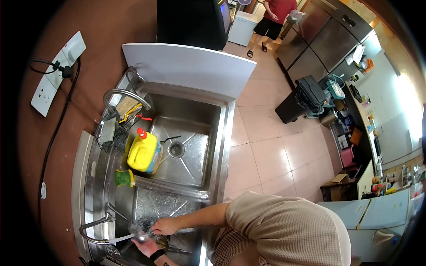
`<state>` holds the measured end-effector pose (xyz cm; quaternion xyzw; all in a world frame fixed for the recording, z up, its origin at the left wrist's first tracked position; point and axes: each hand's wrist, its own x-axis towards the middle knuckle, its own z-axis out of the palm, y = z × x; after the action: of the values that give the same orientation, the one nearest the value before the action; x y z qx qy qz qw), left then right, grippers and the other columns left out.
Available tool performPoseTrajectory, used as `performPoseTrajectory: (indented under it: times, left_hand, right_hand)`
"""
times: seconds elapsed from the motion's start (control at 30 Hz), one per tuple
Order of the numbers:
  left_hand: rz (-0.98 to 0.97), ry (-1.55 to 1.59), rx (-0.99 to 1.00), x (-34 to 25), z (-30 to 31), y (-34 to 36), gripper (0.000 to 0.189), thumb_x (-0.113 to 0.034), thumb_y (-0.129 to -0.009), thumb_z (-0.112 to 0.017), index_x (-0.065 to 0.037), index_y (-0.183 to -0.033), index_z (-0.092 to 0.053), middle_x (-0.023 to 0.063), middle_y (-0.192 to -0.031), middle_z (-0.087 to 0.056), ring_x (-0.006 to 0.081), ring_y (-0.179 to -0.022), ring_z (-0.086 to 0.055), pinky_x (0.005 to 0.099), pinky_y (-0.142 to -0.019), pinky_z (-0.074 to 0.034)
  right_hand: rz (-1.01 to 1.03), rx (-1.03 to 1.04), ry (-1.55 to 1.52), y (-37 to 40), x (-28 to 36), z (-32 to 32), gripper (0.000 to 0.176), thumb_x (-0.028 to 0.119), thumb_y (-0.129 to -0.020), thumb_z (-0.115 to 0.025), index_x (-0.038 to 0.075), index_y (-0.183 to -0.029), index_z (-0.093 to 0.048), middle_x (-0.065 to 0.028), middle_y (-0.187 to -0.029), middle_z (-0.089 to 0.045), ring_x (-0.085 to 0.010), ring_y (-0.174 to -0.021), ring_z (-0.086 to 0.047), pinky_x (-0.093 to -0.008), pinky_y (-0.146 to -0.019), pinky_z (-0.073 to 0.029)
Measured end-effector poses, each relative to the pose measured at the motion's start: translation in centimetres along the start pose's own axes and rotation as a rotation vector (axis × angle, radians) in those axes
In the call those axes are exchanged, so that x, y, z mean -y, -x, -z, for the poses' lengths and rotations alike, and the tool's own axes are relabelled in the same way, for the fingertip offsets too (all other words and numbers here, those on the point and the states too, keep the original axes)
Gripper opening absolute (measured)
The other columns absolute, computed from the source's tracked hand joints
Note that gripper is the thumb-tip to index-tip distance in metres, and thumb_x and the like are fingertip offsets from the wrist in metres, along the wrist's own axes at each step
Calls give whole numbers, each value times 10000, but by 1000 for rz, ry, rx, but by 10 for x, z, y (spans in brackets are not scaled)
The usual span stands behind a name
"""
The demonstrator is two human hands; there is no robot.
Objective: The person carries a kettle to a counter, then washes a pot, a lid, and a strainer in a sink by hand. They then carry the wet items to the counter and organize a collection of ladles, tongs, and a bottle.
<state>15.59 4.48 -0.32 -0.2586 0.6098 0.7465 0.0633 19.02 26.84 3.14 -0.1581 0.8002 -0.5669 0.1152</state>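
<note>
In the nearer sink basin [155, 199], my right hand [165, 226] is closed on a grey, wiry steel wool scourer [143, 225]. My left hand [147, 247], with a black band at the wrist, is curled against the scourer's wet, shiny lower side; its fingertips are partly hidden. Beside both hands, water runs from the curved faucet [91, 239]. Below my right hand, a roundish metal item [163, 243] in the basin is mostly covered. A green and yellow sponge [124, 178] lies on the divider between the basins.
A yellow detergent jug [143, 153] with a red cap stands in the farther basin [195, 128]. Scrubbing tools crowd a wire rack [106, 133] by a second faucet [128, 94]. A white panel [191, 68] edges the sink. Beyond are a black bin [290, 106] and a person [270, 22].
</note>
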Motion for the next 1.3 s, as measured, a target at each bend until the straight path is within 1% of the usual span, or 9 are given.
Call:
performPoseTrajectory:
  times: [0.1,0.17,0.27,0.37,0.5,0.67,1.03,1.13,1.3]
  left_hand:
    - [105,320,-127,-9,26,-27,521,-62,-922,-532,-73,-1425,-395,153,-1293,-527,227,-1060,-562,327,-931,-461]
    - [193,533,-149,-22,26,-27,391,-320,-898,-652,-18,-1142,-608,82,-1093,-665,190,-931,-629,266,-749,-486]
    - [200,520,5,-36,12,-7,340,-295,-909,-641,-12,-1099,-633,78,-1074,-674,172,-933,-632,259,-787,-486]
    - [185,492,126,-13,43,-39,294,-248,-918,-633,-6,-1085,-631,83,-1065,-679,171,-941,-635,264,-818,-493]
    - [250,520,147,-6,45,-38,260,-222,-921,-632,-1,-1058,-628,93,-1067,-679,181,-938,-640,266,-839,-497]
    - [212,515,169,-3,44,-41,289,-230,-915,-638,6,-1081,-616,106,-1079,-677,180,-952,-641,272,-836,-510]
    - [239,546,200,-8,34,-22,275,-217,-936,-606,23,-1068,-622,111,-1066,-682,179,-933,-655,268,-821,-538]
    - [239,525,136,-4,36,-30,283,-226,-937,-604,25,-1068,-622,109,-1059,-683,179,-942,-651,277,-835,-538]
    - [241,577,177,10,54,-49,309,-232,-938,-602,36,-1093,-604,109,-1100,-668,201,-994,-632,313,-888,-522]
  right_hand:
    - [11,86,86,8,-2,5,277,265,-952,-455,22,-875,-565,-221,-851,-624,-427,-838,-595,-499,-750,-473]
    - [20,93,66,17,-18,7,283,274,-949,-460,20,-884,-568,-221,-858,-621,-424,-829,-591,-489,-744,-470]
    - [-73,115,40,27,-37,11,273,278,-936,-468,31,-885,-572,-211,-864,-617,-417,-836,-589,-476,-740,-466]
    - [-133,110,114,32,-44,16,270,254,-890,-489,23,-840,-619,-189,-867,-635,-396,-836,-600,-458,-734,-476]
    - [-107,107,86,35,-59,12,256,245,-864,-505,26,-822,-629,-191,-869,-641,-394,-819,-606,-455,-724,-481]
    - [-199,123,68,40,-58,11,226,230,-830,-534,27,-816,-634,-190,-878,-648,-390,-812,-613,-453,-717,-486]
    - [-178,120,104,37,-75,1,217,228,-811,-545,44,-816,-659,-183,-869,-661,-392,-826,-619,-457,-723,-489]
    - [-197,127,112,37,-69,5,229,242,-811,-543,47,-819,-664,-186,-864,-664,-394,-819,-623,-457,-728,-489]
    - [-213,119,122,38,-64,8,249,244,-821,-527,33,-822,-661,-195,-854,-664,-396,-813,-626,-459,-731,-490]
